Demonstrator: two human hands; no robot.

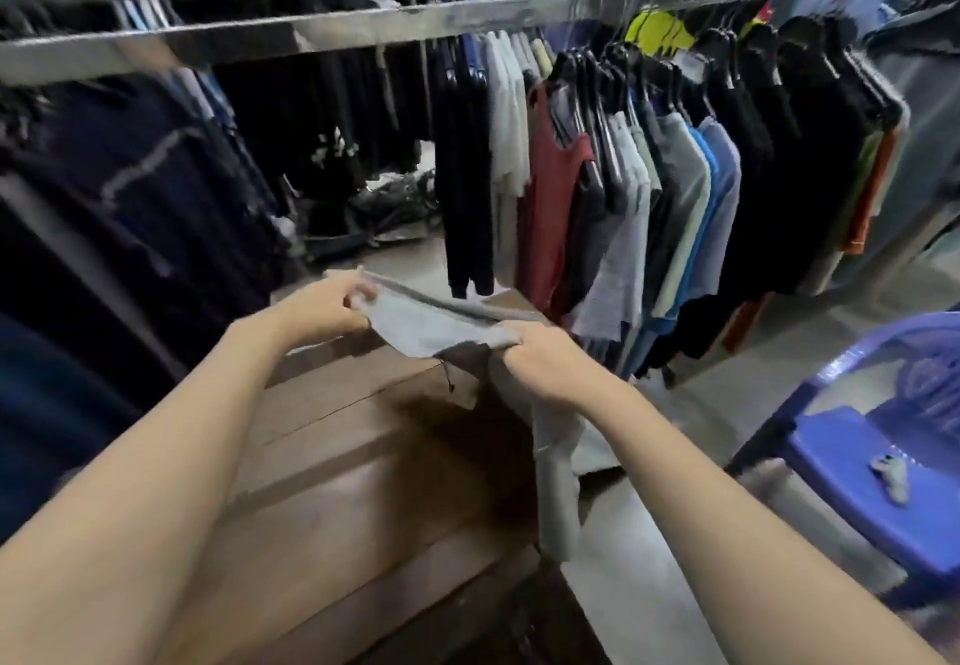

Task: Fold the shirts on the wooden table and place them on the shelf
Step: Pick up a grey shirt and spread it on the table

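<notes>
Above the wooden table (pixel 363 482) edge, fingers of the left hand (pixel 322 308) and right hand (pixel 540 359) grip a grey shirt (pixel 431 322).

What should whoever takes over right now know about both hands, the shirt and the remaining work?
Left hand pinches one end of the grey shirt; right hand grips the other end.
The shirt is held up over the wooden table, with part of it hanging past the table's right edge.
Done: shirt in hand, no fold visible.
Left: lay it flat, fold it, carry it to the shelf, which is out of view.
</notes>
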